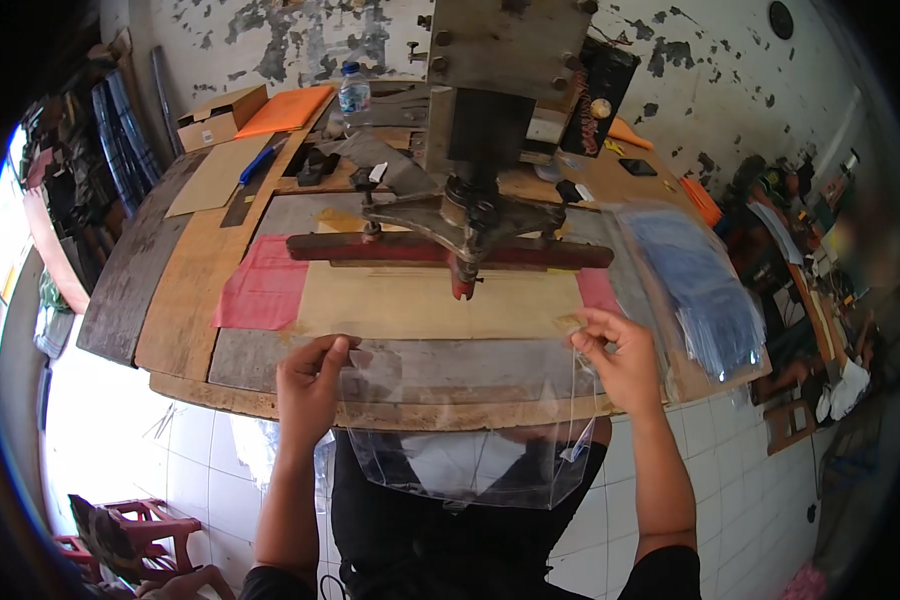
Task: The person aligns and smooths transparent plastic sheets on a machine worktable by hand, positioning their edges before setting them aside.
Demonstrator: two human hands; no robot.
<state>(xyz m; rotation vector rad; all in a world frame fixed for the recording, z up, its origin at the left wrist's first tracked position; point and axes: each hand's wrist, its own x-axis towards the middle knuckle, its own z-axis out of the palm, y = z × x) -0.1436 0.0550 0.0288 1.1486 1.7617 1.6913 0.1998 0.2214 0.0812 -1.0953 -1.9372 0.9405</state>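
A clear plastic bag (pixel 470 465) hangs between my hands over the table's front edge, its lower part in front of my lap. My left hand (pixel 310 385) pinches its upper left corner between thumb and fingers. At the upper right corner, my right hand (pixel 618 360) pinches the plastic in the same way. Just beyond my hands lies a cream-coloured sheet (pixel 440 305) on the press bed. Above it is the long reddish-brown bar (pixel 370 247) of a press, apart from the bag.
Pink sheets (pixel 267 285) lie at the bed's left side. A stack of clear plastic (pixel 695 280) covers the table's right side. At the back left are a cardboard box (pixel 222 117), an orange packet (pixel 285 110), a blue cutter (pixel 257 165) and a water bottle (pixel 354 95).
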